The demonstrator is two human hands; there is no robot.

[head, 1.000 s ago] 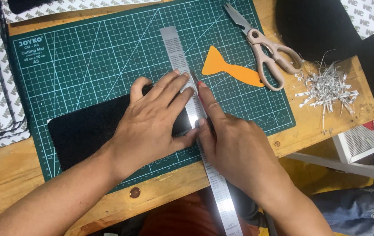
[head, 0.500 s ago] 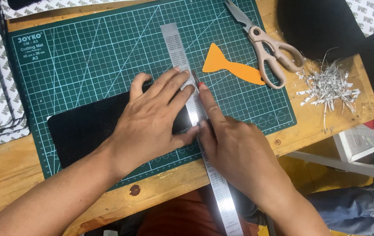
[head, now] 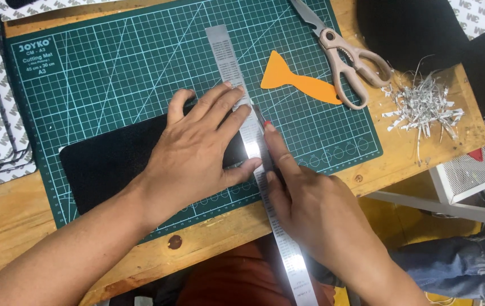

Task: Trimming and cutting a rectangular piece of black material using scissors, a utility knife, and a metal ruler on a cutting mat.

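The left hand lies flat, fingers spread and pressed onto the steel ruler and the black sheet beneath it; the sheet rests on the green cutting mat, on the wooden desk. The right hand is closed around a slim knife — forefinger stretched along it, blade tip just beside the ruler's right edge. Farther right lie an orange cut-out, scissors and pale shavings.
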